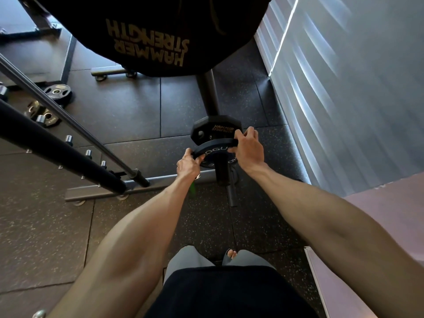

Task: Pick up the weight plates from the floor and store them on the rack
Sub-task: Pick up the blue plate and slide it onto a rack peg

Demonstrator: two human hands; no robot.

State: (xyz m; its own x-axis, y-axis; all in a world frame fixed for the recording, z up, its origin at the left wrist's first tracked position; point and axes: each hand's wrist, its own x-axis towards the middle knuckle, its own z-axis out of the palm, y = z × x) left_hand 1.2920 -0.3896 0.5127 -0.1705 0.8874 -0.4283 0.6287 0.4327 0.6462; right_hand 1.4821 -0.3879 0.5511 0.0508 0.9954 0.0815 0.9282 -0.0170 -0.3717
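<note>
1. Left hand (pixel 189 162): fingers curled tight round the rim of the small round black rubber weight plate (pixel 218 150).
2. Right hand (pixel 249 148): clamped on the opposite rim, keeping the bore square to the black steel rack peg (pixel 222 174).
3. Between both hands: plate threaded on that peg, off the floor.
4. Just beyond the fingertips: black polygonal plate (pixel 214 128), already stored; likely seat, flush against it.

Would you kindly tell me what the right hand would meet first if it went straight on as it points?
Probably the Hammer Strength plate, right behind the Rogue plate that the right hand grips, though depth is unclear.
</note>
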